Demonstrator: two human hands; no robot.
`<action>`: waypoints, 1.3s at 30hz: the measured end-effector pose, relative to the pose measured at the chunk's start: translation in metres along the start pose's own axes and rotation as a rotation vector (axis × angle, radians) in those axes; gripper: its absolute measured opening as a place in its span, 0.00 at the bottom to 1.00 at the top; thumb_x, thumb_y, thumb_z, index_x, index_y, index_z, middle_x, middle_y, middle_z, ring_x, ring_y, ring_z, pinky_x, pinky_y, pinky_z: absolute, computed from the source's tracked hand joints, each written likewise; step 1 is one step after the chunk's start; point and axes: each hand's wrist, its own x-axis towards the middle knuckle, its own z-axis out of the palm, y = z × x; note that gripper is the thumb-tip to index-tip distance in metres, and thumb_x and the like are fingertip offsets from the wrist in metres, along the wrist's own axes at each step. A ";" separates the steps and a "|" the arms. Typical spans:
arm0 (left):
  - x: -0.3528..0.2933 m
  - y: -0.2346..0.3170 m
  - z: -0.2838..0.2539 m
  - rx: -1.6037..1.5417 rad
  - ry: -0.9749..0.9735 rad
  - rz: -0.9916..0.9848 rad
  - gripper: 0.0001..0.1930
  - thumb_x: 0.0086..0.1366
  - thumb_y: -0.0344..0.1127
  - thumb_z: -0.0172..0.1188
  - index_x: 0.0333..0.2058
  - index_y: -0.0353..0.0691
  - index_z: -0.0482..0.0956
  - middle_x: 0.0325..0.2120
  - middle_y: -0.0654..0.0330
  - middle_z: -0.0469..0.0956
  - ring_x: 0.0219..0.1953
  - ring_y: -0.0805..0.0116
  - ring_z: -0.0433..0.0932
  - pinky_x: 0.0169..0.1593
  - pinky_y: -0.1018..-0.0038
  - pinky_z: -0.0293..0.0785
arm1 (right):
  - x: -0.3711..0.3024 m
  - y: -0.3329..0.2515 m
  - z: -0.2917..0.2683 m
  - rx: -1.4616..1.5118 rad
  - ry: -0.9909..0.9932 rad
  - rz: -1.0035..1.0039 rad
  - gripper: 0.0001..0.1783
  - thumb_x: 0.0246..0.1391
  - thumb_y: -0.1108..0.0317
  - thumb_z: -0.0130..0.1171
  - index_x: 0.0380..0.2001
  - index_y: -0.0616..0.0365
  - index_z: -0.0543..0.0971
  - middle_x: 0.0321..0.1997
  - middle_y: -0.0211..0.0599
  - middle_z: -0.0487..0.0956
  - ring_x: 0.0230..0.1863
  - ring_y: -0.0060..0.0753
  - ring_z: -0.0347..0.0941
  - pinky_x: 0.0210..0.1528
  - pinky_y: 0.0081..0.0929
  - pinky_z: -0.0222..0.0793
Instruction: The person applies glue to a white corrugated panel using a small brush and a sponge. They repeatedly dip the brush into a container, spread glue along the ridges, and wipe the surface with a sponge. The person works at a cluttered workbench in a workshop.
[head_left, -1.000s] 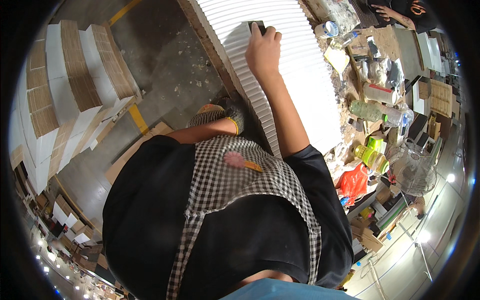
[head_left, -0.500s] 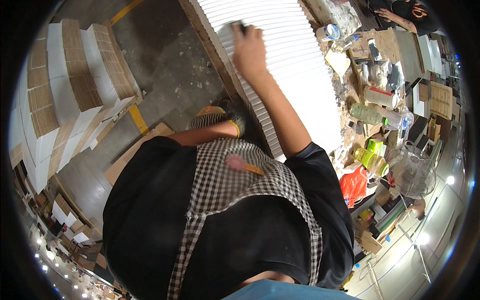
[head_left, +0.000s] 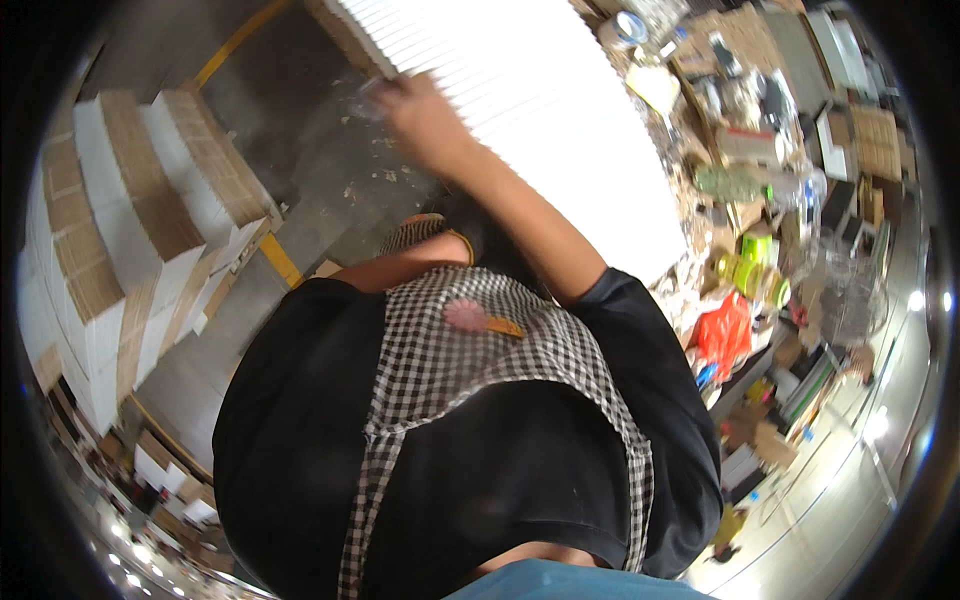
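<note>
My bare right hand [head_left: 425, 118] reaches past the left edge of a stack of thin white sheets [head_left: 570, 150]. Its fingers are closed at a small greyish thing [head_left: 368, 98], too smeared by motion to name. Low beside the stack, close to my apron, is my left hand [head_left: 418, 232], in a striped knit glove with a yellow cuff. Its fingers are mostly hidden, so I cannot tell what it touches or holds.
Piles of white and brown board [head_left: 130, 220] stand at the left. Right of the sheets, a cluttered bench carries a green bottle [head_left: 730, 182], a yellow-green bottle [head_left: 752, 278], a red plastic bag [head_left: 722, 332] and a white tub [head_left: 622, 30]. A fan [head_left: 848, 285] stands beyond.
My right hand has swept left and slightly nearer, from on top of the sheets to beyond their left edge. The dark block seen in it earlier is now a greyish blur. My left hand stays low.
</note>
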 end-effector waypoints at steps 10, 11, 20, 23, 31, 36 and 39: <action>-0.026 0.056 -0.078 0.648 -0.317 0.112 0.27 0.81 0.48 0.30 0.73 0.48 0.58 0.69 0.59 0.65 0.70 0.67 0.62 0.71 0.67 0.56 | -0.123 0.002 -0.094 1.217 0.193 0.777 0.27 0.65 0.62 0.55 0.66 0.50 0.74 0.58 0.43 0.77 0.54 0.33 0.73 0.56 0.34 0.70; -0.027 0.065 -0.082 0.750 -0.344 0.109 0.28 0.81 0.48 0.29 0.73 0.48 0.57 0.70 0.59 0.64 0.71 0.67 0.62 0.71 0.67 0.56 | -0.137 0.014 -0.102 1.052 0.279 0.844 0.24 0.67 0.63 0.56 0.65 0.48 0.76 0.54 0.42 0.78 0.52 0.32 0.73 0.54 0.33 0.72; -0.040 0.090 -0.109 0.984 -0.466 0.052 0.28 0.80 0.49 0.31 0.73 0.47 0.55 0.70 0.59 0.64 0.71 0.64 0.61 0.71 0.66 0.56 | -0.132 -0.023 -0.033 -0.197 0.297 0.528 0.29 0.53 0.77 0.60 0.60 0.53 0.78 0.46 0.53 0.74 0.48 0.56 0.70 0.52 0.46 0.71; -0.030 0.056 -0.087 0.481 -0.208 0.034 0.27 0.80 0.48 0.33 0.71 0.45 0.58 0.68 0.58 0.66 0.67 0.65 0.63 0.68 0.68 0.59 | -0.131 -0.056 -0.029 0.028 0.094 0.314 0.32 0.50 0.81 0.58 0.61 0.54 0.76 0.47 0.53 0.72 0.48 0.54 0.68 0.54 0.46 0.70; -0.015 0.025 -0.053 0.258 0.129 0.112 0.25 0.80 0.46 0.34 0.68 0.43 0.63 0.64 0.57 0.70 0.63 0.64 0.68 0.64 0.67 0.65 | -0.103 -0.004 -0.052 -0.191 0.231 0.655 0.27 0.55 0.73 0.62 0.60 0.56 0.76 0.48 0.59 0.74 0.48 0.62 0.69 0.52 0.49 0.71; -0.048 0.061 -0.062 -1.433 0.048 -0.221 0.22 0.78 0.52 0.41 0.59 0.47 0.71 0.52 0.58 0.74 0.49 0.65 0.74 0.49 0.67 0.73 | -0.129 -0.052 -0.016 0.161 0.172 0.280 0.27 0.54 0.73 0.64 0.59 0.54 0.77 0.51 0.56 0.75 0.52 0.58 0.71 0.56 0.47 0.72; -0.081 0.078 -0.076 -1.547 0.063 -0.509 0.21 0.76 0.57 0.47 0.53 0.49 0.76 0.42 0.59 0.77 0.38 0.67 0.78 0.38 0.68 0.77 | -0.159 -0.037 -0.041 0.202 0.297 0.246 0.29 0.56 0.76 0.62 0.63 0.49 0.76 0.52 0.54 0.76 0.53 0.55 0.73 0.57 0.44 0.73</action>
